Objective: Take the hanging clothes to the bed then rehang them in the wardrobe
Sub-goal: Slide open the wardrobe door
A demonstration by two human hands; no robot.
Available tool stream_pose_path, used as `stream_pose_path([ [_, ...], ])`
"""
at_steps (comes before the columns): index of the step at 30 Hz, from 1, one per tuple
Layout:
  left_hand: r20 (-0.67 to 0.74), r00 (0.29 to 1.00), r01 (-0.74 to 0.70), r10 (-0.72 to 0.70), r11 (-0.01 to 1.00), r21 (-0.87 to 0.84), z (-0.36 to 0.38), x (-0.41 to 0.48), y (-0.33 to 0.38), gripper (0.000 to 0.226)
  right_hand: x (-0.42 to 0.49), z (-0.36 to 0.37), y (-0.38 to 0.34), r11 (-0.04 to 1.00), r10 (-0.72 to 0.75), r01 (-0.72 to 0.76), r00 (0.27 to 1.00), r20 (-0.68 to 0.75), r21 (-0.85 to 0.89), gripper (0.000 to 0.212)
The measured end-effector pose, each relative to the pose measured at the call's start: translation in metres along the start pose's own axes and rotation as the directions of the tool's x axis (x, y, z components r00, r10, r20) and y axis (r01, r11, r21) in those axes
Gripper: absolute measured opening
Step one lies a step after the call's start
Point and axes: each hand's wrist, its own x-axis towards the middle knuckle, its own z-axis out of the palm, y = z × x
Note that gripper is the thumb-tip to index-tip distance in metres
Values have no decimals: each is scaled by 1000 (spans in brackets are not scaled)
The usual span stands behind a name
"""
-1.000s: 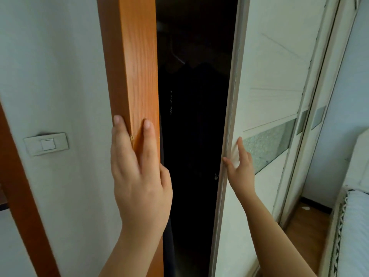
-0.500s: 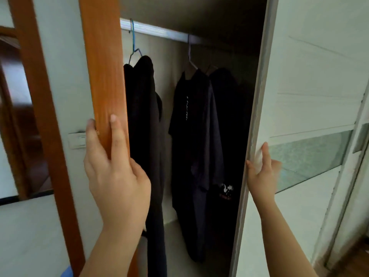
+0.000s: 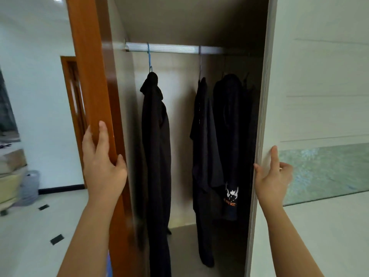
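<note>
The wardrobe [image 3: 191, 27] stands open across the middle of the frame, its dark interior framed by an orange wooden panel [image 3: 87, 66] on the left and a pale sliding door [image 3: 319, 86] on the right. The left hand [image 3: 102, 164] grips the edge of the wooden panel at mid-height, fingers [image 3: 103, 136] laid flat on its outer face and the thumb hooked round the inner edge. The right hand [image 3: 273, 180] rests against the leading edge of the sliding door, forefinger pointing up along it, the other fingers loosely curled and closed on nothing but the door's edge.

A metal rail [image 3: 169, 47] runs across the upper part of the interior. From it hang the dark clothes: a long black garment [image 3: 156, 146] on a blue hanger [image 3: 149, 56] left of centre, hanging apart from the others, and a cluster of black shirts [image 3: 217, 146] right of centre, close against the sliding door. One shirt in that cluster bears a white and orange print [image 3: 231, 194] near its hem. Pale floor [image 3: 30, 226] fills the lower left of the frame.
</note>
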Motion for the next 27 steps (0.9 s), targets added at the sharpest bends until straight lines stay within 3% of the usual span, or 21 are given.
stream_pose_path([
  [6,-18,1000,-21,21,999,26,2,-2,2,81,18,-3,25,997,72,-72,997,-25,-23,64],
  [12,-150,989,20,3,988,152,19,-18,15,67,36,-14,45,996,80,-81,996,-25,-35,63],
  [14,-157,984,-53,88,976,213,31,-29,27,62,42,-16,52,995,93,-94,995,-22,-41,63],
  [16,-98,977,-169,190,967,190,48,-36,40,55,47,-18,59,994,100,-101,995,-18,-50,64],
  [19,83,950,-302,300,953,4,80,-45,63,50,54,-21,69,991,106,-107,994,-13,-78,64],
  [22,248,894,-350,374,926,-139,111,-51,90,54,61,-23,81,991,88,-89,996,-21,-96,64],
  [27,323,869,-351,375,927,-133,155,-43,117,62,74,-29,97,986,125,-125,992,-7,-111,65],
])
